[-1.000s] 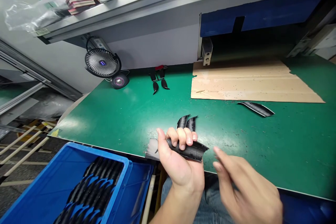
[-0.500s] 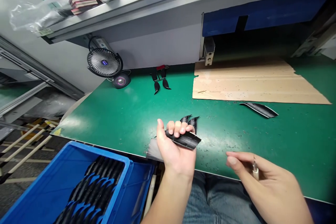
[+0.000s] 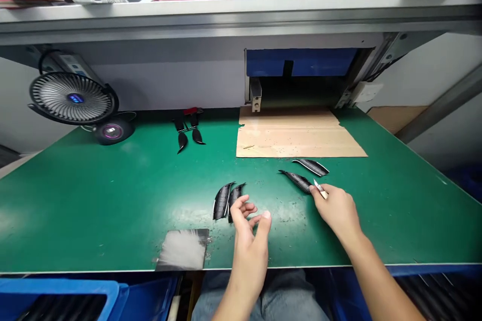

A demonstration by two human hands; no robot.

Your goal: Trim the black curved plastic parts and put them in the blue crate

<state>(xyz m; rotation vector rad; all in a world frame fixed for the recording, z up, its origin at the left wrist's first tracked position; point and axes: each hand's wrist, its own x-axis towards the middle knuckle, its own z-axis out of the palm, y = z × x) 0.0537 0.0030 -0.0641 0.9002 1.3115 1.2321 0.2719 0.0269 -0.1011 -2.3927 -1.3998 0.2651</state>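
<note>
My right hand (image 3: 337, 208) is closed on a small knife (image 3: 321, 189), its short blade pointing up and away between the fingers. The same fingertips pinch the near end of a black curved plastic part (image 3: 296, 179) at the table surface. Just beyond it lies a similar black part (image 3: 312, 166) with a pale edge. My left hand (image 3: 249, 230) is open and holds nothing, palm turned up and fingers loosely bent. Two more curved black parts, a left one (image 3: 222, 201) and a right one (image 3: 235, 195), lie side by side near its fingertips, the right one partly covered.
A grey-white square pad (image 3: 183, 250) lies at the table's front edge. Farther back are a cardboard sheet (image 3: 297, 140), black parts on a sprue (image 3: 188, 133) and a fan (image 3: 75, 98). Blue bins (image 3: 113, 288) stand below the edge; a shelf (image 3: 226, 20) crosses above.
The black part has left my left hand, which has opened. My right hand has moved forward with the knife and now has a black part at its fingertips. The view has swung right.
</note>
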